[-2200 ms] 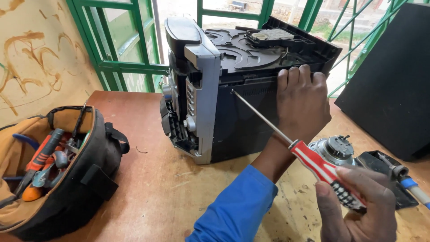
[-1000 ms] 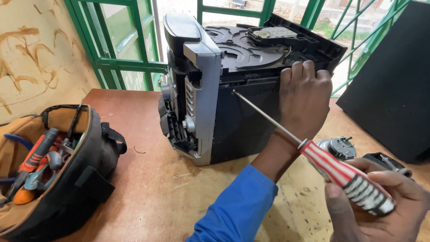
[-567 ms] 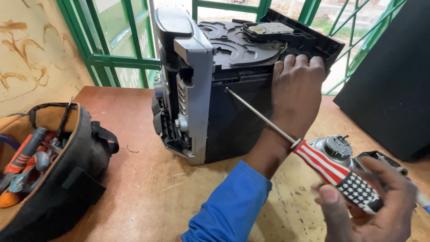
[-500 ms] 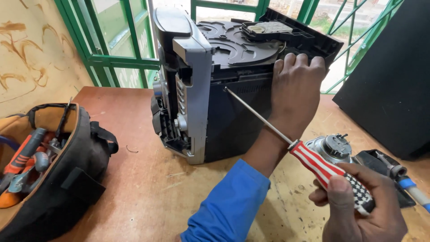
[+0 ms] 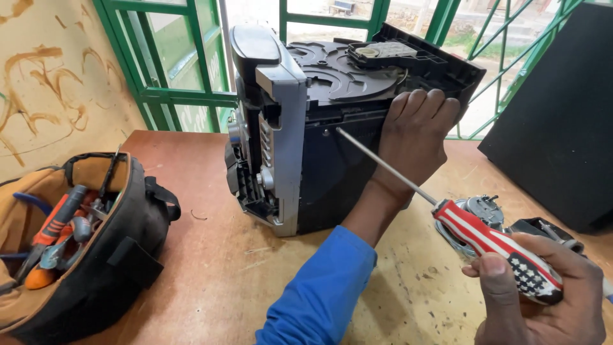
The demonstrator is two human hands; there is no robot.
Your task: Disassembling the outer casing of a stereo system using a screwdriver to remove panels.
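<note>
One wooden table [image 5: 211, 275] (green-barred window [image 5: 172, 70]).

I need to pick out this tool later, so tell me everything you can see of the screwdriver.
The screwdriver has a long, thin bare-metal shaft and a thick handle, plastic by its look, striped red and white with a dark star-patterned butt. It slants from lower right up to the left. The right hand grips the handle, thumb on top. Its tip meets the dark side panel of the stereo unit, which the left hand steadies.
</note>
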